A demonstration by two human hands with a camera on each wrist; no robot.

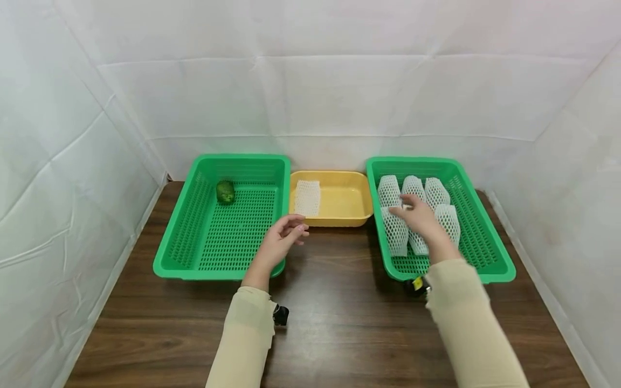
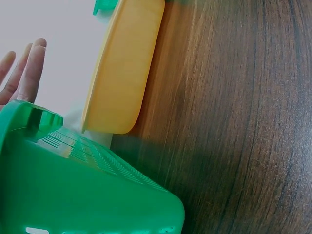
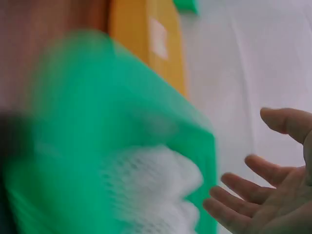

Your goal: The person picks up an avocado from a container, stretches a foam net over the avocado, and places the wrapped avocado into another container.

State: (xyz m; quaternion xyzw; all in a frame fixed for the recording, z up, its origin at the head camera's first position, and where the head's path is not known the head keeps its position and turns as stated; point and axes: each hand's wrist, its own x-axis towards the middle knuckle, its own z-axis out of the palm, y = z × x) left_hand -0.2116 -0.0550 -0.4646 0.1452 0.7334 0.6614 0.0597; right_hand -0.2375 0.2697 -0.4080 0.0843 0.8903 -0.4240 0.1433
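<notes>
My right hand (image 1: 418,215) hovers over the right green basket (image 1: 490,237), its fingers spread and holding nothing. Beneath it lie several white foam net sleeves (image 1: 394,231) in two rows, with bulging shapes inside; the hand hides part of them. In the right wrist view the fingers (image 3: 243,187) are loosely extended beside the blurred basket. My left hand (image 1: 283,237) is by the right rim of the left green basket (image 1: 165,248), fingers relaxed, nothing held. A dark green, rounded vegetable or fruit (image 1: 225,192) sits at the back of that basket.
Between the baskets stands a shallow yellow tray (image 1: 344,205) with one flat white foam net (image 1: 307,198) at its left end. Everything stands on a dark wood table (image 1: 339,323). White sheeting (image 1: 339,97) encloses the back and sides.
</notes>
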